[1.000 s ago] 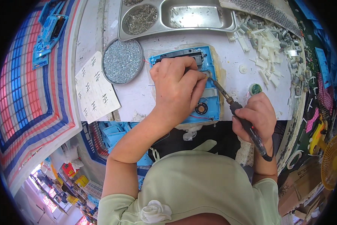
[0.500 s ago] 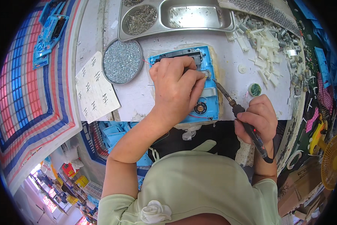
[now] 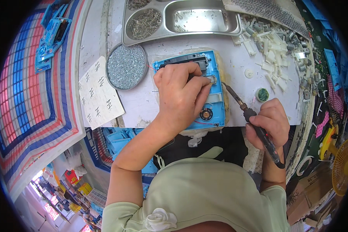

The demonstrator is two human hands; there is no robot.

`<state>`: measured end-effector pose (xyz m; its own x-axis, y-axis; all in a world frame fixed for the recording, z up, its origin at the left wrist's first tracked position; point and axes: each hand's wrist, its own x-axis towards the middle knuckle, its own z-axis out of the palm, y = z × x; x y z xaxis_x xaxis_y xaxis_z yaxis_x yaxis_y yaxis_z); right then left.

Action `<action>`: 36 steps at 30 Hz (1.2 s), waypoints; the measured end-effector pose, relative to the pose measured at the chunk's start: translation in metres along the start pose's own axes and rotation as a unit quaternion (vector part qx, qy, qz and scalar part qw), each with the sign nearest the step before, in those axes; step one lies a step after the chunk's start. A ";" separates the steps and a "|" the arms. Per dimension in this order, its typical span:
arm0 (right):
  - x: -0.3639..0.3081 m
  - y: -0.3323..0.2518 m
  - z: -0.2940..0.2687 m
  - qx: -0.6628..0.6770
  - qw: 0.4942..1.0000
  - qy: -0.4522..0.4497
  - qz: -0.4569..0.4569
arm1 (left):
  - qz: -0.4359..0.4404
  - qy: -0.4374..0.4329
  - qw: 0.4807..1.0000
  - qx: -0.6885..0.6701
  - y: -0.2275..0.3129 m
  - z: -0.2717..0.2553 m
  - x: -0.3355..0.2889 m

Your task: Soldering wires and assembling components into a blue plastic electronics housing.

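A blue plastic casing [image 3: 219, 99] lies open on the table, with a round speaker [image 3: 206, 113], a black part along its top and thin red wires in it. My left hand [image 3: 178, 94] is over the casing's left half, its fingers bent and pressed together by a small metallic piece [image 3: 212, 79]; what they pinch is hidden. My right hand [image 3: 270, 123] is closed around the dark handle of a soldering iron [image 3: 255, 123]. The iron's tip points up and left, just off the casing's right edge.
A dish of small silvery pins [image 3: 126, 66] stands left of the casing, above a handwritten paper sheet [image 3: 101, 96]. A steel compartment tray [image 3: 201, 33] with springs is behind. White plastic parts [image 3: 276, 58] and small motors are heaped at right, near a small round green-topped container [image 3: 262, 94].
My right hand and the soldering iron have shifted slightly right, so the tip is a little farther from the casing. My left hand keeps almost the same pose.
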<state>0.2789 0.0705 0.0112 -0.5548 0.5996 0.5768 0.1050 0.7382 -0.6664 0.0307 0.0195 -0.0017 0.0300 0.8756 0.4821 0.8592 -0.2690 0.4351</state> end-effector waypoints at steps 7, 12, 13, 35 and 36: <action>0.000 0.001 -0.003 0.002 1.000 0.007 0.005 | 0.008 -0.003 1.000 0.004 0.001 -0.003 0.001; 0.000 0.002 -0.004 -0.003 1.000 0.011 0.011 | 0.026 -0.008 0.999 0.027 0.000 -0.009 0.002; 0.000 0.003 -0.004 -0.002 1.000 0.013 0.012 | 0.021 -0.016 0.999 0.031 0.001 -0.010 0.003; 0.011 0.015 0.007 0.018 1.000 0.012 -0.017 | -0.001 -0.026 1.000 -0.004 0.007 -0.001 0.010; 0.010 0.015 0.008 0.019 1.000 0.010 -0.018 | -0.003 -0.030 1.000 -0.001 0.007 -0.001 0.010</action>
<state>0.2681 0.0857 0.0032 -0.5404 0.5799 0.6097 0.0548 0.7473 -0.6622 0.0370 0.0264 0.0070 0.0548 0.9001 0.4323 0.8587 -0.2634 0.4396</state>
